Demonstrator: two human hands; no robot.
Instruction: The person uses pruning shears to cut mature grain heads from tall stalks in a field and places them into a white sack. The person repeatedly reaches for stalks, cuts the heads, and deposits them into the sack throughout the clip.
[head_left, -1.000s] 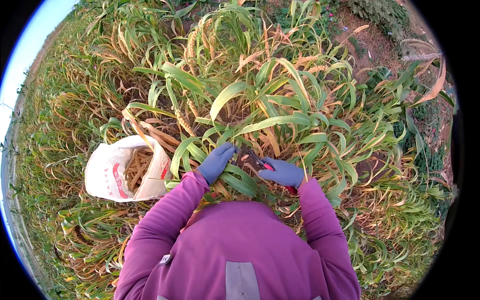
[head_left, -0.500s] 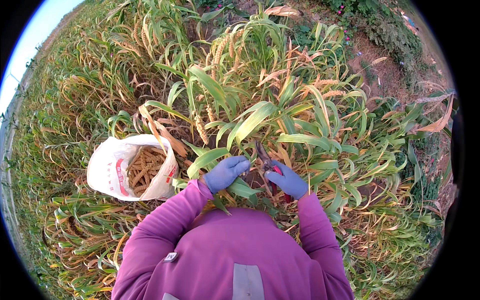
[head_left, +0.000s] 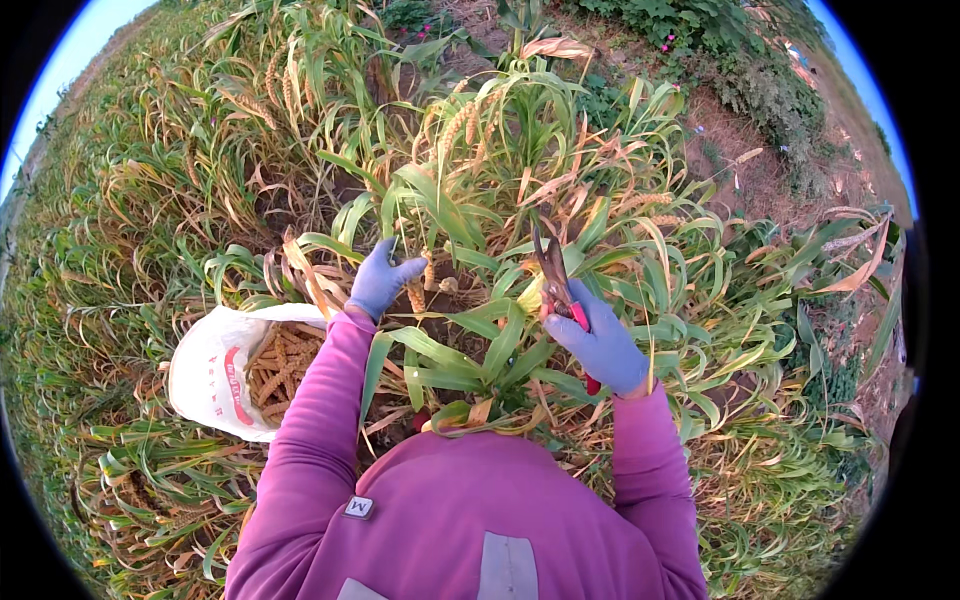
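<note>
My left hand [head_left: 380, 281], in a blue glove, is open beside two ripe millet heads; its thumb and forefinger are spread apart. The closer millet head [head_left: 415, 294] hangs just right of and below the thumb. In my gloved right hand [head_left: 604, 345] are red-handled pruning shears [head_left: 552, 268], gripped around the handles, with the dark blades pointing up and away from me. Green and yellowing leaves [head_left: 490, 345] fill the space between my hands. Some leaves hide the lower stalks.
A white woven sack [head_left: 212, 375] with cut millet heads [head_left: 285, 365] inside lies open at my left, partly behind my forearm. More drooping heads [head_left: 455, 128] stand ahead. Dense millet plants surround me, and bare soil [head_left: 735, 150] shows at the far right.
My left hand has moved left and away from me, and its fingers have opened. My right hand has shifted slightly right with the shears. Leaves between my hands have moved.
</note>
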